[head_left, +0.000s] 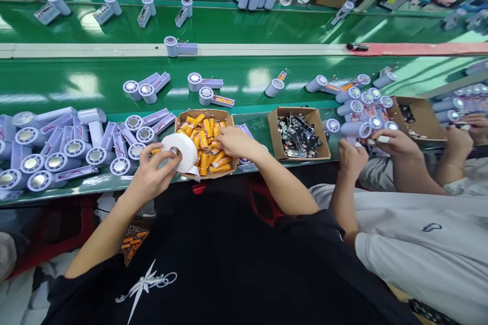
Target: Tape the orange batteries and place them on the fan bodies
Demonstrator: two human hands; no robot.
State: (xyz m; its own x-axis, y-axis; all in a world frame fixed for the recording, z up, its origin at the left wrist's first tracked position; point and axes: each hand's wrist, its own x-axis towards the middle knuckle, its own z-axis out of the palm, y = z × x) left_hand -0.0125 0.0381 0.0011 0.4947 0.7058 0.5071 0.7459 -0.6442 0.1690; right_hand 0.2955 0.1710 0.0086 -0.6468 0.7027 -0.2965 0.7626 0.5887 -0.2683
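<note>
Green bench (pixel 244 73): runs across the view, from nine to three o'clock.
Lavender housings (pixel 76 148): heaped at nine o'clock of the battery carton.
Battery carton (pixel 180 121): open, full of orange batteries (pixel 204 134).
Parts carton (pixel 273 134): at three o'clock of the batteries, holding dark circuit boards (pixel 299 134).
Left hand (pixel 154 171): closed on the white roll, an orange piece at its fingers.
Right hand (pixel 237 142): fingers down among the batteries; whether gripping one, cannot tell.
White roll (pixel 186 152): over the carton's eight o'clock side.
</note>
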